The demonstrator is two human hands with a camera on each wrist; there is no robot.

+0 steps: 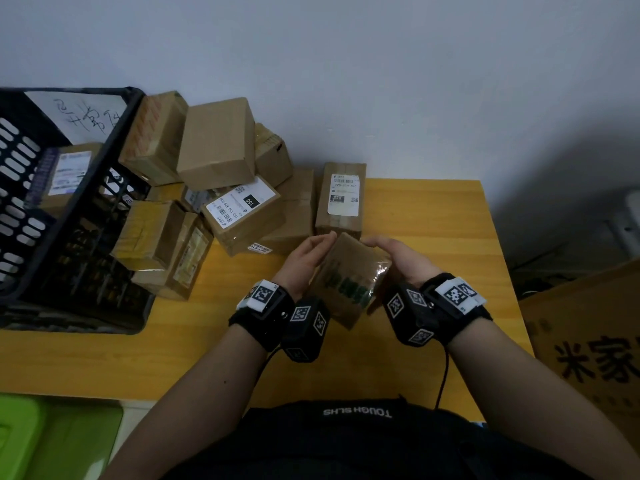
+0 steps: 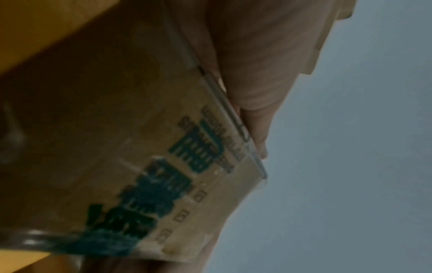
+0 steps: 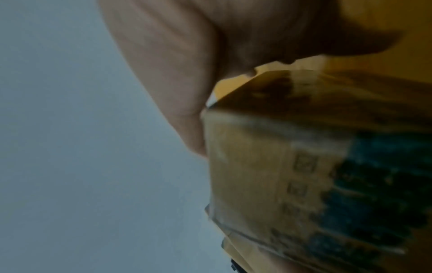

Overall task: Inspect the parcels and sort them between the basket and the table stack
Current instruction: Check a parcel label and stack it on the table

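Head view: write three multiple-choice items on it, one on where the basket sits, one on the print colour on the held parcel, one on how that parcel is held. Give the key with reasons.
1. Where is the black basket?
A. on the yellow table's left side
B. on the floor at the right
C. on top of the parcel stack

2. What colour is the large print on the held parcel?
A. red
B. green
C. white

3. How is that parcel held?
A. lying flat on the table, untouched
B. in the left hand alone
C. between the left hand and the right hand

Key: 1 A, the basket stands on the tabletop left of the parcel stack. 2 B, green characters run across its taped face. 3 C, one hand is on each side of it, above the table.
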